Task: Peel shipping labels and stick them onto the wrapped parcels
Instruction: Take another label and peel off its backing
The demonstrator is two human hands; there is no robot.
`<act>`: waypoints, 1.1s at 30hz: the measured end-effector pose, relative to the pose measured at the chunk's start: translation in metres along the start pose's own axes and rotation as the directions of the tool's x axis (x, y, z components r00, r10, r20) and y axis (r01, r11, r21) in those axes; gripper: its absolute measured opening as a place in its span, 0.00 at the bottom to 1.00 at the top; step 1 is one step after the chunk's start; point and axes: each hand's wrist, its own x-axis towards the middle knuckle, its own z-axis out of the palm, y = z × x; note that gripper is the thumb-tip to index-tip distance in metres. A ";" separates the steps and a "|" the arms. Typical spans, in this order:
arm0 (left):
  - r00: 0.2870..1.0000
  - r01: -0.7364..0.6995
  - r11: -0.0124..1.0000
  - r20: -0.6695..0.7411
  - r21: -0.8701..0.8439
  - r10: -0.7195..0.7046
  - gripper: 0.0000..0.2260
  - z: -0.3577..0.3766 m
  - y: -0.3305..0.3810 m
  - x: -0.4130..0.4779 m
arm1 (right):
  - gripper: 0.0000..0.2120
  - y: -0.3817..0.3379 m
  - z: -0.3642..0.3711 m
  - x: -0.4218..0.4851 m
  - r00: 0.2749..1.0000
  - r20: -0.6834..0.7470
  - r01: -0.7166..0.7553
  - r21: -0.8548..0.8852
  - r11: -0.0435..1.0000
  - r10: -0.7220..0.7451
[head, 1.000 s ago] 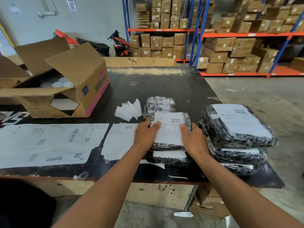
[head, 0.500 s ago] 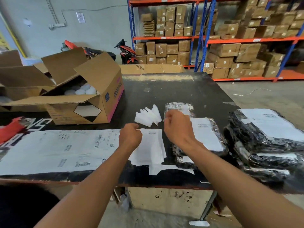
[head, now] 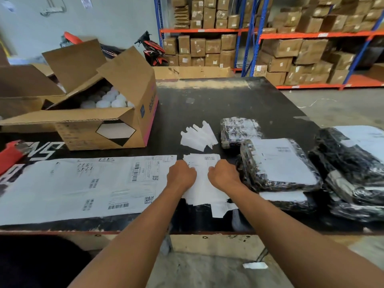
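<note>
On matte tabletop [head: 218,104] — flat paper labels [head: 202,183]

I wear the single camera on my head. It looks forward and down over the counter [head: 207,104]. It sits close above my left hand [head: 181,175] and right hand [head: 223,175], which lie mid-frame. The wide view reaches the warehouse shelves [head: 311,34] far behind.
</note>
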 end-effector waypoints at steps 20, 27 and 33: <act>0.997 -0.022 0.996 -0.076 0.083 0.029 0.17 0.009 -0.013 0.011 | 0.15 0.013 -0.003 0.027 0.991 -0.121 -0.048 0.015 0.999 0.049; 0.993 -0.051 0.994 -0.100 0.096 0.061 0.11 0.007 -0.012 0.007 | 0.04 0.006 -0.001 0.008 0.956 -0.255 0.104 -0.181 0.978 -0.149; 0.957 -0.142 0.975 -0.228 0.168 0.179 0.11 -0.002 0.003 -0.003 | 0.11 -0.014 -0.029 -0.004 0.917 -0.347 0.236 0.069 0.969 -0.198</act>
